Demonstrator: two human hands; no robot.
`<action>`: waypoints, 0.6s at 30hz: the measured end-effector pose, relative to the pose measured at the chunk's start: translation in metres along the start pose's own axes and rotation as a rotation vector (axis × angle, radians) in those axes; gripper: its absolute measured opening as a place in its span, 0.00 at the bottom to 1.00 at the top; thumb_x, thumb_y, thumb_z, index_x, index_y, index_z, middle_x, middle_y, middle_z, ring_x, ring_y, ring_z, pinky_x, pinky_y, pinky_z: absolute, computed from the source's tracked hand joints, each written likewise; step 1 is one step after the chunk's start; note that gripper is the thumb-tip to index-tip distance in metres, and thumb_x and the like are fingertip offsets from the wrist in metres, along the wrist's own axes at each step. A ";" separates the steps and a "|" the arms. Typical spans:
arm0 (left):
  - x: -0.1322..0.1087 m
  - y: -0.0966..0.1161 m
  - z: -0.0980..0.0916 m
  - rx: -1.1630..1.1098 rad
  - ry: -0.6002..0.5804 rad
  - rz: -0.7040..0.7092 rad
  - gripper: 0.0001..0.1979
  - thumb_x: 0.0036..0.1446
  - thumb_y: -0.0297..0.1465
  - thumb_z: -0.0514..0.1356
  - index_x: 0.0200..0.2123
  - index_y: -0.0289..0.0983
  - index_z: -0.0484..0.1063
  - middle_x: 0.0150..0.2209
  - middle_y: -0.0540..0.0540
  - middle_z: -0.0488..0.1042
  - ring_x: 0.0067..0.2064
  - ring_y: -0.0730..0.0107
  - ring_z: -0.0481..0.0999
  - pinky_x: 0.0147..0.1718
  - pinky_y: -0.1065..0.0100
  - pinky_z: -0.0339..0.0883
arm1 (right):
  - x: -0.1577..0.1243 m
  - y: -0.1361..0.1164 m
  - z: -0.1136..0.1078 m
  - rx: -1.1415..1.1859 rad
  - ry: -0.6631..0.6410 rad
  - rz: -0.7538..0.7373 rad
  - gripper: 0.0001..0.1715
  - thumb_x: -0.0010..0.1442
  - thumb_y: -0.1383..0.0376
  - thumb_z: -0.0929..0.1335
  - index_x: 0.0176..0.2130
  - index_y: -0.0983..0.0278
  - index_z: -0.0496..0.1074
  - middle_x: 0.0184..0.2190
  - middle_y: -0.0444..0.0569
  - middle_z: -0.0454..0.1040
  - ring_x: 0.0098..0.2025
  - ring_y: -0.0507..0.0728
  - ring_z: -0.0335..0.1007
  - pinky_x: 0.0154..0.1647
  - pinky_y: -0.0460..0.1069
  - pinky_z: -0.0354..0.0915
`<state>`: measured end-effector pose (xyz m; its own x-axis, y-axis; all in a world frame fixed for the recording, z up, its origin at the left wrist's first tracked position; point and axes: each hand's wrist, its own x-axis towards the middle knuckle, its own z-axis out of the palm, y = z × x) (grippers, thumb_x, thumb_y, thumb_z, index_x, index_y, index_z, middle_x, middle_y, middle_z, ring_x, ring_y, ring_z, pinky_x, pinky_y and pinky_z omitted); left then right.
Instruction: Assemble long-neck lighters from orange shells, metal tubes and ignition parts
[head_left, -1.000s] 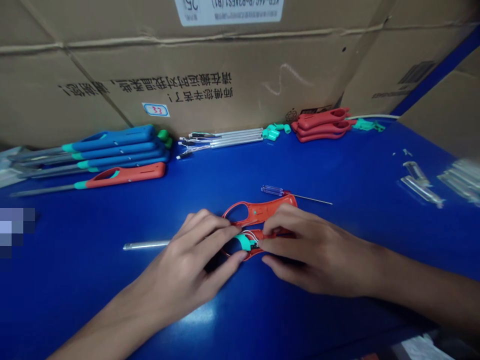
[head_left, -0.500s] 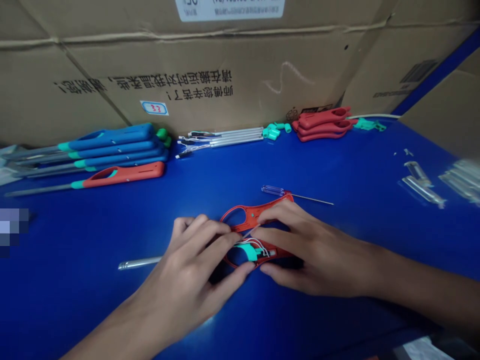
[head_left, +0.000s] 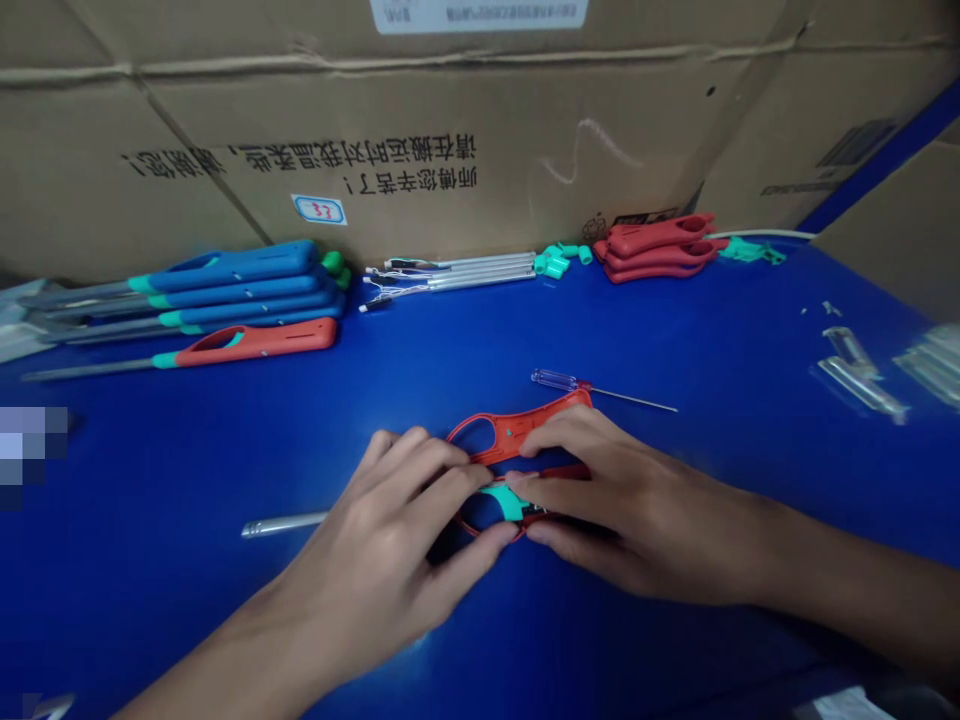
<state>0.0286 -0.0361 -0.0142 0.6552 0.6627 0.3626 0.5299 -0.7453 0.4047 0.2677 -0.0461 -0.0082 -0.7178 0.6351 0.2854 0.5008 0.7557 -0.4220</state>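
My left hand (head_left: pixel 409 515) grips the left part of a red lighter half-shell (head_left: pixel 466 522), thumb at its near edge and fingers along its far edge. A teal trigger piece (head_left: pixel 504 500) sits in this shell. My right hand (head_left: pixel 630 500) holds the shell's right part, its index finger pressed down beside the teal piece. Behind lies a second red half-shell (head_left: pixel 491 437), partly under my right fingers. A silver tube (head_left: pixel 281 524) sticks out to the left behind my left hand. The wires are mostly hidden by my fingers.
A clear-handled screwdriver (head_left: pixel 555 380) lies beyond the shells. Blue lighters (head_left: pixel 247 290) and a red one (head_left: pixel 277 340) are at left. Metal tubes (head_left: pixel 487 272), teal parts (head_left: pixel 553 262) and red shells (head_left: pixel 660 250) line the cardboard box (head_left: pixel 525 120). Clear plastic pieces (head_left: pixel 862 385) lie right.
My right index finger has moved down and left onto the wires beside the teal piece, covering most of them. The whole view has shifted slightly.
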 end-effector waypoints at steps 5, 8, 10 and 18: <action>-0.002 0.000 -0.001 -0.004 -0.002 0.011 0.10 0.60 0.32 0.65 0.44 0.35 0.73 0.39 0.46 0.74 0.37 0.66 0.67 0.35 0.61 0.58 | 0.000 0.003 0.004 0.039 0.086 -0.016 0.10 0.65 0.68 0.68 0.45 0.70 0.75 0.45 0.58 0.72 0.51 0.60 0.68 0.55 0.56 0.67; -0.002 -0.001 -0.001 0.000 -0.008 0.010 0.10 0.60 0.31 0.65 0.44 0.36 0.72 0.39 0.46 0.74 0.37 0.66 0.67 0.35 0.60 0.58 | 0.001 0.005 0.004 0.043 0.127 -0.027 0.08 0.64 0.68 0.69 0.43 0.70 0.76 0.42 0.57 0.72 0.49 0.59 0.68 0.54 0.57 0.67; -0.002 -0.001 -0.001 -0.004 -0.010 0.009 0.10 0.60 0.31 0.65 0.44 0.36 0.72 0.39 0.46 0.74 0.37 0.65 0.67 0.35 0.60 0.58 | 0.001 0.005 0.004 0.036 0.118 -0.028 0.09 0.64 0.68 0.69 0.43 0.69 0.76 0.43 0.57 0.72 0.49 0.59 0.68 0.55 0.57 0.66; 0.000 0.001 -0.001 -0.035 -0.014 -0.008 0.07 0.61 0.30 0.64 0.42 0.37 0.72 0.39 0.47 0.74 0.38 0.67 0.68 0.36 0.61 0.58 | -0.001 -0.002 0.001 -0.002 0.033 0.021 0.13 0.67 0.66 0.66 0.48 0.68 0.76 0.49 0.58 0.71 0.52 0.61 0.65 0.56 0.58 0.65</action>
<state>0.0282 -0.0367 -0.0131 0.6586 0.6676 0.3474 0.5164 -0.7367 0.4366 0.2666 -0.0481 -0.0089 -0.6905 0.6559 0.3050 0.5167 0.7423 -0.4266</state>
